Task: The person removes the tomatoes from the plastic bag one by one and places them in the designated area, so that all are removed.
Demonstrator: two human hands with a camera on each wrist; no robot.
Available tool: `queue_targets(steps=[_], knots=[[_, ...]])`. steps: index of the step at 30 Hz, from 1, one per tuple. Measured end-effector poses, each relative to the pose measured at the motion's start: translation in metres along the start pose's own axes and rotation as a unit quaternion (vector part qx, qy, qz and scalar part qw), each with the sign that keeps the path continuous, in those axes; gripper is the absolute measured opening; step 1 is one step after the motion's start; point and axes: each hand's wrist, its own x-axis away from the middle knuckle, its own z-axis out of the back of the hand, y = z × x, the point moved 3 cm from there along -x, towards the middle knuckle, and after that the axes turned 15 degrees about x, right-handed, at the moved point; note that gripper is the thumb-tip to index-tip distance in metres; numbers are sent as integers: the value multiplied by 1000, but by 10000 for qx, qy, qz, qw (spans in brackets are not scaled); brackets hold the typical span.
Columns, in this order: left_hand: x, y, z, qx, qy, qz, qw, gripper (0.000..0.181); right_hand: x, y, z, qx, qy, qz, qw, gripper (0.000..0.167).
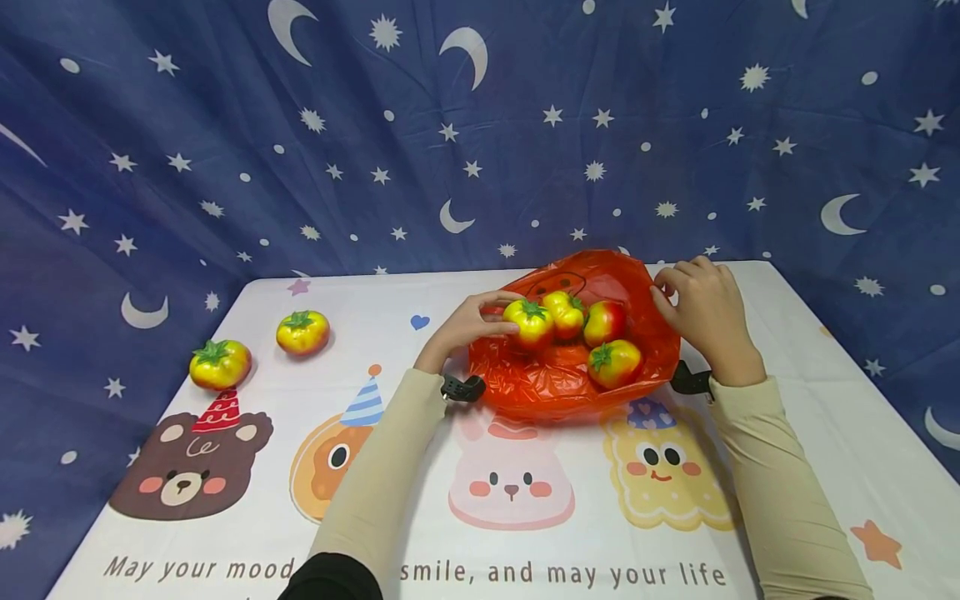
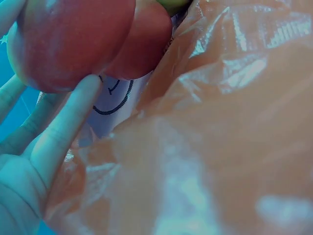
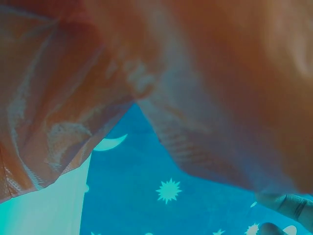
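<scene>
A red plastic bag (image 1: 555, 387) lies spread with its mouth open on the table. My left hand (image 1: 471, 327) (image 2: 46, 137) reaches over its left side and holds a yellow-red tomato (image 1: 531, 327) (image 2: 73, 44) between fingers and thumb. Three more tomatoes are in the bag: one beside the held one (image 1: 564, 312), a redder one (image 1: 604, 323) and one nearer the front (image 1: 615, 364). At the bag's right rim, my right hand (image 1: 708, 317) pinches the plastic; the right wrist view shows mostly bag (image 3: 210, 98), with fingertips (image 3: 288, 206) at its edge.
Two other tomatoes stand at the table's left, one near the edge (image 1: 220, 365) and one farther back (image 1: 303, 333). The white tablecloth (image 1: 247, 554) carries printed cartoon faces and lettering. Behind the table hangs a dark blue curtain (image 1: 420, 208) with moons and stars.
</scene>
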Motion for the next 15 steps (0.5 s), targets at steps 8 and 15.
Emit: queue_targets(steps=[8,15], knots=[[1,6,5,126,305,-64,9994,46,-1,0,0,-41,15,15,10000,8],[4,15,12,-5,537,-192,9984,47,0,1,-1,-23,-10,-3,10000,7]])
